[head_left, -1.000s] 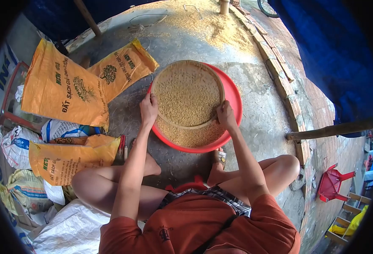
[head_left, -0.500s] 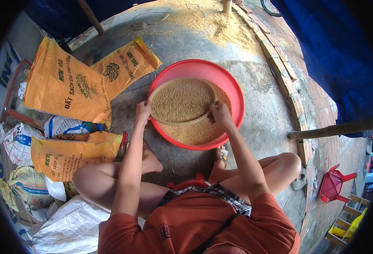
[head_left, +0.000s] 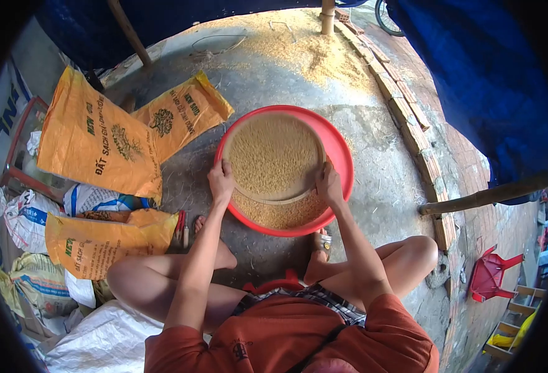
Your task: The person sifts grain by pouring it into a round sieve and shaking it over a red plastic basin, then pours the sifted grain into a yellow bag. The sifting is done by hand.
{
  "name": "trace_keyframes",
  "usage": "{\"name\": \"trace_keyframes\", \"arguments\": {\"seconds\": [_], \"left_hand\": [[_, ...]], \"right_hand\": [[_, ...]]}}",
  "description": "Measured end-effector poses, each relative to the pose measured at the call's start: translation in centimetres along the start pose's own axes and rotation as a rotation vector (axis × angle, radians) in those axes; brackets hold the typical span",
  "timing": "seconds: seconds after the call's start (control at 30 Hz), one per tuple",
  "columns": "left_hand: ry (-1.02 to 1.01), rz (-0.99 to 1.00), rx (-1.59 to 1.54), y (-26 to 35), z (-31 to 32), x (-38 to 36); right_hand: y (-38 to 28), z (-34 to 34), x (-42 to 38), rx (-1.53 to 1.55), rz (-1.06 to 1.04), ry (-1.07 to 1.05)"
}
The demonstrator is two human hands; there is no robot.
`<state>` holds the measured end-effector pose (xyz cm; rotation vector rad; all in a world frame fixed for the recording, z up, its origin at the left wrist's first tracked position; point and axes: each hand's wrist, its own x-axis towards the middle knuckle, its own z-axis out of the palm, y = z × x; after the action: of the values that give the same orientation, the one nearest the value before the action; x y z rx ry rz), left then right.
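I hold a round woven sieve full of golden grain over a red plastic basin. My left hand grips the sieve's near-left rim. My right hand grips its near-right rim. Sifted grain lies in the basin under the sieve's near edge. The basin stands on a concrete floor between my bare knees.
Orange printed sacks and white sacks lie to my left. Loose grain is spread on the far floor. A brick edge runs along the right, past it a wooden pole, blue tarp and red stool.
The sieve swung from the basin's far side toward me, then back to cover most of the basin. Both hands stayed on its rim throughout.
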<state>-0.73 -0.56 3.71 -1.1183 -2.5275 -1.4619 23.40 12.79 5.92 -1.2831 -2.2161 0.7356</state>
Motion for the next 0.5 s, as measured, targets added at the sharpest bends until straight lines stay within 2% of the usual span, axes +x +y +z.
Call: {"name": "trace_keyframes", "arguments": {"seconds": [0.07, 0.13, 0.17, 0.27, 0.3, 0.33, 0.37, 0.43, 0.5], "left_hand": [[0.083, 0.025, -0.225, 3.7, -2.4, 1.7], [0.107, 0.022, -0.273, 7.3, -4.7, 2.4], [0.122, 0.018, -0.32, 8.1, -5.3, 2.4], [0.098, 0.104, -0.181, 2.5, -2.2, 2.1], [0.073, 0.072, -0.06, 0.1, -0.9, 1.1], [0.077, 0.07, -0.061, -1.9, 0.2, 0.2], [0.006, 0.01, 0.009, -3.8, 1.1, -0.8], [-0.071, -0.051, 0.081, -5.6, 1.6, -1.4], [-0.198, -0.312, 0.047, -6.6, 2.1, -1.2]], "right_hand": [[-2.4, -1.7, 0.3, 0.048, -0.085, 0.059], [-5.4, -3.3, 0.2, 0.27, -0.099, 0.248], [-6.0, -3.6, 0.2, 0.316, -0.101, 0.254], [-2.1, 0.0, 0.7, 0.193, -0.131, 0.186], [-1.0, 0.9, 0.5, 0.192, -0.137, 0.186], [0.1, 1.9, -0.2, 0.12, -0.068, 0.093], [1.2, 2.7, -0.6, 0.048, 0.005, -0.003], [2.7, 3.8, -0.8, 0.042, -0.003, -0.006], [3.4, 4.1, -0.9, 0.035, -0.011, -0.001]]}}
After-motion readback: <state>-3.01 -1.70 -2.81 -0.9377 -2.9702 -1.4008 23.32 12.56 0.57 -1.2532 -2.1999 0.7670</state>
